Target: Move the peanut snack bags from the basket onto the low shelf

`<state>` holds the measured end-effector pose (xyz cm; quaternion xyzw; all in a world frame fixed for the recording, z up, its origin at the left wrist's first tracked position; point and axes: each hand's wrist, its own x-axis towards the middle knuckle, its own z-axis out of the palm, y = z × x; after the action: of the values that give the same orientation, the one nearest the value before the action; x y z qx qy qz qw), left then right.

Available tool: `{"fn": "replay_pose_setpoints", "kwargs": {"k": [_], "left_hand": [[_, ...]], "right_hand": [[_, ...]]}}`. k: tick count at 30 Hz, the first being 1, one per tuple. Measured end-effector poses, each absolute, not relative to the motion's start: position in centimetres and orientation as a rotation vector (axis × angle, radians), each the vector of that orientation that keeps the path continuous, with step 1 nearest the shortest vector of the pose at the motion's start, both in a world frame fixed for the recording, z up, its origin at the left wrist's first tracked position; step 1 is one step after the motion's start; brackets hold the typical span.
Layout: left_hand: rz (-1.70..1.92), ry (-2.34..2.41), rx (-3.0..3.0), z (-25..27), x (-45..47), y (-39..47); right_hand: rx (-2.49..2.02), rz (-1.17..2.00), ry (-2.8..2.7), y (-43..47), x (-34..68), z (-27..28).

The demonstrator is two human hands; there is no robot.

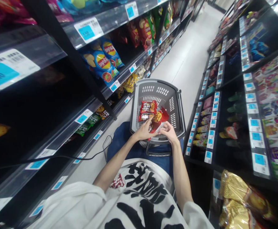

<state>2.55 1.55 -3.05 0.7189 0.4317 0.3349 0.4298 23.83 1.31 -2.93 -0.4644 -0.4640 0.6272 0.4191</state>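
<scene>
Head view, item in hand: red snack packet (161, 116), held tilted between both hands at the near end of the basket (153, 84); its exact height against the rim could not be told.
Left hand (143, 131): fingers closed on the packet's left edge.
Right hand (168, 131): fingers bent inward and pinched, as far as could be seen, on the packet's lower right edge.
Packet handling, judged: light, soft and pliant; glossy film, likely slippery; contents probably crushable.
Packet hold, judged: best taken by the edges or corners, with the filled middle left unsqueezed.
Basket contents: two red packets (148, 105) of similar look, laid to the left of the held one.
Basket handle (159, 154): lowered on the near side, beneath the wrists.
Left shelves: blue crisp bags (103, 62) stocked beyond the basket's left side; price labels (88, 30) fixed along the shelf edges.
Right shelves: gold packages (236, 197) placed at the near corner, well apart from the hands.
Obstructions, judged: sideways room limited by shelving; near rim posed as a snag; black cable (69, 156) strung at left, apart from the hands.
</scene>
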Motion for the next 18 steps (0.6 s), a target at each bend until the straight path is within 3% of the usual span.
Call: {"fn": "replay_pose_setpoints", "kwargs": {"k": [11, 18], "left_hand": [[0.456, 0.628, 1.530, -3.4, 0.8, 3.3], [0.524, 0.809, 1.581, -2.5, 1.5, 2.5]], "right_hand": [[-1.010, 1.639, -1.105, 0.6, 24.5, -2.1], [-1.182, 1.406, -0.893, 1.1, 24.0, -3.5]]}}
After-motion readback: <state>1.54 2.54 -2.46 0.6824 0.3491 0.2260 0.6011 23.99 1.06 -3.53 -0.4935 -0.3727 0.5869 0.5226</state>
